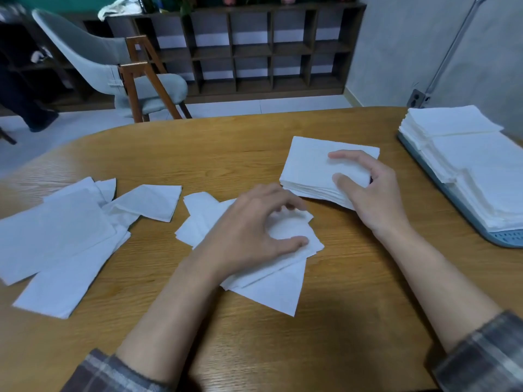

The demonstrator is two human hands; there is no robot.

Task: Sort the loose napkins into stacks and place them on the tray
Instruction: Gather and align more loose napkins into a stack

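Observation:
A squared-up stack of white napkins (311,165) lies on the wooden table right of centre. My right hand (368,188) grips its near right corner, thumb on top and fingers curled over the edge. Several loose napkins (271,281) lie fanned out in front of me. My left hand (249,233) rests on them with curled fingers, thumb and fingertips pinching the top sheet. More loose napkins (56,236) are scattered at the left. At the far right a grey-blue tray (506,239) carries tidy napkin stacks (467,154).
The wooden table (353,306) has a rounded far edge. Beyond it stand a grey chair with wooden legs (119,69) and a dark cubby shelf (254,52). A person's legs (25,103) show at the far left.

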